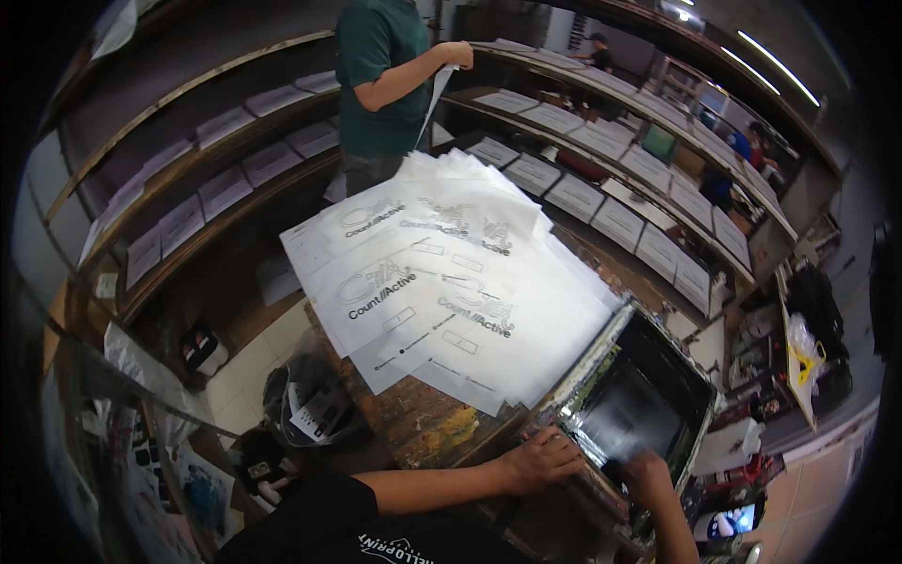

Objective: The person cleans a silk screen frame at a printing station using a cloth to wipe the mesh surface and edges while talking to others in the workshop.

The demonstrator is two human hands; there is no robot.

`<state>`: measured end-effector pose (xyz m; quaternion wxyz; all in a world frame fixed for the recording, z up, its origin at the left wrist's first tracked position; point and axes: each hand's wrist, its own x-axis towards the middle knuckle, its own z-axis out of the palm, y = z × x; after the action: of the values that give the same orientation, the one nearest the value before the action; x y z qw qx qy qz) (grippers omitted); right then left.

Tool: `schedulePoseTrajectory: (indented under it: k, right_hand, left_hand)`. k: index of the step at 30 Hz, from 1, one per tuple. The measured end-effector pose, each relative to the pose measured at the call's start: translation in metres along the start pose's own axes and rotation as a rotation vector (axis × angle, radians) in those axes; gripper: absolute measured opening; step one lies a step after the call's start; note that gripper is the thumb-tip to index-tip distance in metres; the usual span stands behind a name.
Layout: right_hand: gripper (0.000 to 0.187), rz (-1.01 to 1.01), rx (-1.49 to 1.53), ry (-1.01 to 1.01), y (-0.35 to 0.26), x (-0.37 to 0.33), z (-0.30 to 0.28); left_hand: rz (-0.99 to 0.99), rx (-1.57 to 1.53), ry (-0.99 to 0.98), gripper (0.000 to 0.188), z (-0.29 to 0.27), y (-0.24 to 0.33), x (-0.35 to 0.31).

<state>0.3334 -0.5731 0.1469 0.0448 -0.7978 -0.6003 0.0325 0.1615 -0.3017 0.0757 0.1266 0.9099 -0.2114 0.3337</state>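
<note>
A screen-printing frame [703, 442] with a dark, shiny mesh lies tilted at the right of the worktable. My left hand [543, 461] grips its near left edge, fingers curled over the rim. Over the mesh's near end is my right hand [648, 477], closed and slightly blurred. Something dark shows at its fingers, too smeared to name. Beyond the frame spreads a loose pile of printed white sheets [554, 329], fanned and overlapping, with dark lettering and outlined drawings.
Paint stains the wooden worktable [427, 428]. A person in a green shirt [381, 80] stands across it, holding a sheet. Racks [178, 103] at left and right carry rows of printed sheets. A dark plastic bag [305, 399] hangs left of the table; a lit phone [736, 520] lies lower right.
</note>
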Motion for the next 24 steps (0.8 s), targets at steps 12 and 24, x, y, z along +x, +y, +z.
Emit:
schedulePoseTrajectory:
  k: [12,24]
  right_hand:
    - [0.01,-0.039,0.109,0.011,0.004,0.033,0.012]
    - [0.01,0.01,0.13,0.031,0.008,0.036,0.016]
  left_hand:
    - [-0.082,-0.108,-0.153,0.07,-0.02,-0.001,0.007]
    - [-0.046,-0.078,-0.176,0.067,-0.023,-0.004,0.012]
